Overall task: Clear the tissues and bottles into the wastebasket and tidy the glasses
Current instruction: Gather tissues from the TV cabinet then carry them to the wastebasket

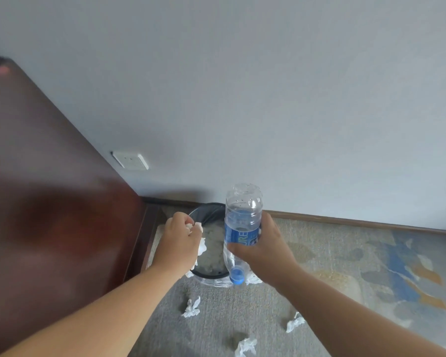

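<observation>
My right hand (264, 249) grips a clear plastic bottle (242, 220) with a blue label, held upside down so its blue cap points down, just above the right rim of the black wastebasket (206, 212). Over the basket's left side my left hand (179, 239) holds crumpled white tissue (201, 247) in curled fingers. Three more crumpled tissues lie on the carpet in front of the basket: one (191, 308) at the left, one (294, 322) at the right, one (245, 347) nearest me. No glasses are in view.
A dark wooden furniture side (49, 202) stands close on the left of the basket. The grey wall with a white socket (130, 160) rises behind it. Patterned carpet (371, 266) stretches to the right.
</observation>
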A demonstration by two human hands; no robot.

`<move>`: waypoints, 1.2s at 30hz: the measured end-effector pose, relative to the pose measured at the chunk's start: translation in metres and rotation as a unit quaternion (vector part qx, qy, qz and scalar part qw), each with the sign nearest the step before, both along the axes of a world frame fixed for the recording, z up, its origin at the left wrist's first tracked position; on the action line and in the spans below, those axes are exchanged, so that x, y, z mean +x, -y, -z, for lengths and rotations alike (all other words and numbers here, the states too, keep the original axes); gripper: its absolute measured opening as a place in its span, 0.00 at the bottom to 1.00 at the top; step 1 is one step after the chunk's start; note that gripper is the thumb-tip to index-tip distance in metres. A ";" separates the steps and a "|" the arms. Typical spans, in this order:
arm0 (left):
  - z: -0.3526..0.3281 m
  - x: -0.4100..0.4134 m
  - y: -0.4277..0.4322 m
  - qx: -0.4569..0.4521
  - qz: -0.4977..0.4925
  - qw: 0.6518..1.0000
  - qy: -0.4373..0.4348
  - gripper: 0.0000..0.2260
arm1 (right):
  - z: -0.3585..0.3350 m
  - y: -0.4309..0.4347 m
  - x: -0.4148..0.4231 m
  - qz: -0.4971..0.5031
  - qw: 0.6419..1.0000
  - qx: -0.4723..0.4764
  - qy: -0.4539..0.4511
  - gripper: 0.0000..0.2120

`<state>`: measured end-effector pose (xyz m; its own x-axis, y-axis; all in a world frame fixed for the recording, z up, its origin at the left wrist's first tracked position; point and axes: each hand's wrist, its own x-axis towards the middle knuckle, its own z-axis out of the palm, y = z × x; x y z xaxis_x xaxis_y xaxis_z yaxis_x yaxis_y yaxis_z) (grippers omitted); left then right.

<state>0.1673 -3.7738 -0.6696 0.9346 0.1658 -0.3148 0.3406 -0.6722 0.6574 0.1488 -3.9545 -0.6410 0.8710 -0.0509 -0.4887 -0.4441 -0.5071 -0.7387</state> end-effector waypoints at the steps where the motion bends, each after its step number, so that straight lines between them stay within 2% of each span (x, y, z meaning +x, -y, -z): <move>1: 0.019 0.003 -0.001 -0.002 -0.004 1.000 -0.008 0.05 | 0.020 -0.003 0.004 0.002 1.000 -0.007 0.000 0.28; 8: 0.133 0.031 -0.003 0.004 -0.031 0.999 -0.028 0.10 | 0.131 -0.018 0.023 0.005 0.998 -0.058 0.020 0.27; 11: 0.165 0.039 -0.002 -0.021 -0.023 0.999 -0.041 0.13 | 0.163 -0.019 0.026 0.003 0.998 -0.066 0.025 0.26; 15: 0.185 0.040 -0.003 -0.001 0.013 0.999 -0.040 0.23 | 0.188 -0.018 0.023 -0.007 0.998 -0.066 0.019 0.36; 17: 0.185 0.038 -0.005 0.012 0.025 0.999 -0.031 0.20 | 0.190 -0.017 0.019 -0.009 0.998 -0.060 0.012 0.41; 19: 0.179 0.035 -0.008 0.023 0.033 0.999 -0.025 0.17 | 0.183 -0.015 0.015 -0.010 0.998 -0.061 0.013 0.41; 26: 0.097 0.014 -0.011 0.043 0.044 0.998 -0.026 0.15 | 0.093 -0.016 0.004 -0.022 0.995 -0.091 0.042 0.29; 36: -0.157 -0.028 -0.013 0.016 0.034 0.998 0.053 0.14 | -0.154 -0.019 -0.007 -0.112 0.982 -0.102 0.108 0.21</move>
